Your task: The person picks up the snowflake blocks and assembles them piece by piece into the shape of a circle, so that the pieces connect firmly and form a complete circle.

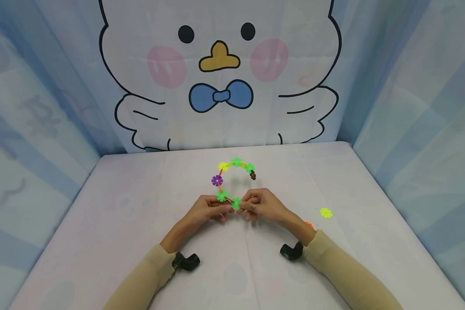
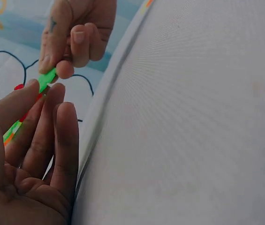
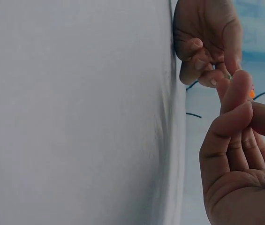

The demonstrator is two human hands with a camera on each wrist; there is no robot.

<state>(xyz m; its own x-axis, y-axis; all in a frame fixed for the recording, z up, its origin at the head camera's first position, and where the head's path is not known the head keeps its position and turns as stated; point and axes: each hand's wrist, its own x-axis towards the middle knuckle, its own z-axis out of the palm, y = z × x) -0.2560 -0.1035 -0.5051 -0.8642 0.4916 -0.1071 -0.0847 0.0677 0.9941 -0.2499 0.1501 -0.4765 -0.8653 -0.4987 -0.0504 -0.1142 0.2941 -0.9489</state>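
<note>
A curved chain of interlocking snowflake discs (image 1: pixel 217 180), in green, yellow, purple, red and orange, arcs over the table as an open ring. Its far right end is a dark brown disc (image 1: pixel 253 175). At the near end is a green disc (image 1: pixel 236 203), which my right hand (image 1: pixel 265 203) pinches between thumb and fingers. My left hand (image 1: pixel 209 208) pinches the chain just beside it, with the thumb on the green disc's edge by a red disc (image 2: pixel 24 115) in the left wrist view. In the right wrist view, my fingers hide most of the green disc.
A loose yellow disc (image 1: pixel 326 213) lies on the white table (image 1: pixel 139 241) to the right. An orange disc (image 1: pixel 309 224) is partly hidden behind my right forearm. Black wrist cameras (image 1: pixel 187 261) sit at both cuffs. A printed curtain (image 1: pixel 221 125) stands behind the table's far edge.
</note>
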